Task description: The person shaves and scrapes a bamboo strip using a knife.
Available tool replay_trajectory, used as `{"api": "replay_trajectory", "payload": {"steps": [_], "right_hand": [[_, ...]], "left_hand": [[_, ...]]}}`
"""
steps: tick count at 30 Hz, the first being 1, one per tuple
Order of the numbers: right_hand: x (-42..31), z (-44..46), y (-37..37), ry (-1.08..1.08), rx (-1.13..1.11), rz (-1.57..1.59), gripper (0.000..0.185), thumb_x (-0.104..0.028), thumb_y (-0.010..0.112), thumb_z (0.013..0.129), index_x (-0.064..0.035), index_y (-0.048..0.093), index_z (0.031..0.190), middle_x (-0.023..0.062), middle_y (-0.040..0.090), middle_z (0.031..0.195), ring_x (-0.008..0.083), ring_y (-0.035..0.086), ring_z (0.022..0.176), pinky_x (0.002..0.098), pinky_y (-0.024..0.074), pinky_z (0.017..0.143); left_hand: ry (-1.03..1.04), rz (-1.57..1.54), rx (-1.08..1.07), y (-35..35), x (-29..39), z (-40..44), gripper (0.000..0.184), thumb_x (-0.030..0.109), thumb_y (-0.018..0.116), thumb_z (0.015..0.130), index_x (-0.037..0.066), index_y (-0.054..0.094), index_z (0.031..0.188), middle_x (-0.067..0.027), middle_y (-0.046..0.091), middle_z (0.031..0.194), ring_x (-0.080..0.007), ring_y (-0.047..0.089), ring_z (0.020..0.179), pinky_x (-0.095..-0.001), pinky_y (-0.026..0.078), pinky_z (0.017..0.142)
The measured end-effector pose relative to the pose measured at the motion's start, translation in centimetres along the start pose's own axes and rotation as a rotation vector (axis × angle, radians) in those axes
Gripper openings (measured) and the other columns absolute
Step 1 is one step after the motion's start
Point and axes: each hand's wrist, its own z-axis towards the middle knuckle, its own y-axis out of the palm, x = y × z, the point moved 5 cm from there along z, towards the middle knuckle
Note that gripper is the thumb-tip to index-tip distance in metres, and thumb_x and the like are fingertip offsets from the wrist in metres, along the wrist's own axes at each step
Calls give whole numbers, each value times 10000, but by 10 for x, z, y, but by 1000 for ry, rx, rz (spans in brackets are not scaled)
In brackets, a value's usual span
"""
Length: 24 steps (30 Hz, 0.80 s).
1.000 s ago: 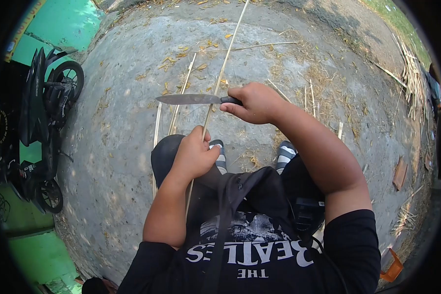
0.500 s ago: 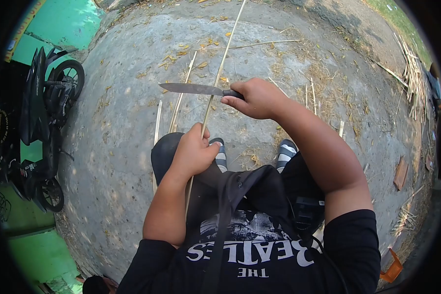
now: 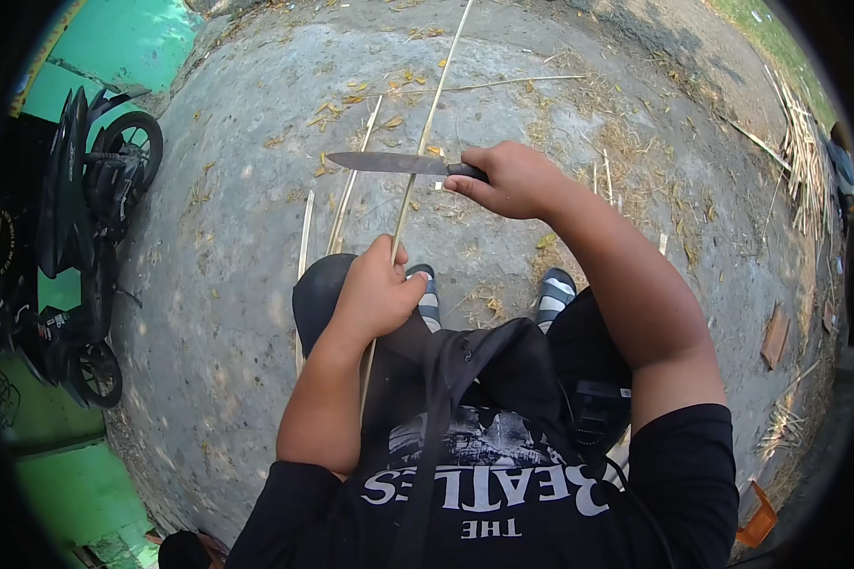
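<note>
A long, thin pale strip runs from beside my lap up past the top of the view. My left hand is wrapped round it in front of my left knee. The dark handle of a long knife is in the closed fist of my right hand. Its blade points left and lies across the strip, a little beyond my left hand. More pale strips rest on the concrete to the left of the held one.
Parked at the left is a black motorcycle, by green surfaces. A pile of thin sticks lies at the far right, with a brown block and an orange object nearer. Dry leaves and shavings dot the concrete.
My right hand and the knife have moved away from my left hand along the strip and slightly to the right. My left hand has barely moved.
</note>
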Motion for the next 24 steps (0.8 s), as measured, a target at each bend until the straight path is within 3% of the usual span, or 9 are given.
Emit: {"api": "replay_trajectory", "payload": {"steps": [5, 8, 11, 14, 17, 21, 24], "right_hand": [[-22, -13, 6, -83, -27, -101, 573, -622, 557, 1005, -77, 734, 983, 210, 716, 819, 419, 713, 850, 535, 548, 767], [3, 0, -3, 41, -11, -19, 575, -632, 561, 997, -82, 728, 1015, 208, 716, 828, 427, 712, 859, 544, 551, 780], [-18, -11, 3, -56, -8, -56, 577, -634, 567, 995, -79, 724, 986, 194, 707, 789, 418, 712, 839, 534, 546, 761], [-10, -9, 3, -43, -5, -53, 573, -629, 575, 994, -77, 724, 954, 191, 703, 776, 416, 709, 818, 530, 539, 744], [15, 2, -3, 18, 41, 5, 573, -634, 584, 986, -80, 728, 958, 196, 703, 781, 427, 702, 808, 537, 542, 743], [-21, -11, -2, -103, -23, -80, 562, -615, 589, 991, -74, 736, 964, 201, 699, 780, 424, 696, 791, 532, 538, 729], [-5, -3, 1, -84, 46, -33, 560, -606, 596, 994, -65, 734, 948, 205, 696, 772, 426, 696, 783, 525, 540, 722]], "left_hand": [[18, 19, -16, 1, 5, -2, 337, 160, 801, 826, 30, 526, 972, -18, 507, 666, -125, 470, 592, -333, 395, 544], [17, 41, 1, -1, 6, -2, 342, 160, 803, 821, 30, 525, 974, -25, 511, 677, -132, 478, 602, -337, 403, 555], [-34, 47, -32, -2, 4, -2, 337, 177, 792, 825, 0, 547, 975, -91, 594, 723, -200, 588, 644, -370, 489, 618], [-44, 36, -46, -2, 11, -4, 329, 167, 787, 828, -1, 548, 979, -87, 591, 720, -198, 582, 636, -371, 486, 613], [-6, 14, -29, 2, 2, -2, 329, 149, 795, 827, 35, 523, 973, -20, 514, 686, -118, 473, 612, -328, 400, 556], [-20, -2, -31, 0, 6, 0, 318, 136, 785, 827, 36, 524, 976, -15, 505, 687, -111, 466, 615, -323, 395, 557], [-25, -6, -47, 1, 7, -6, 313, 132, 781, 826, 37, 522, 975, -13, 501, 689, -110, 462, 619, -321, 396, 561]]}}
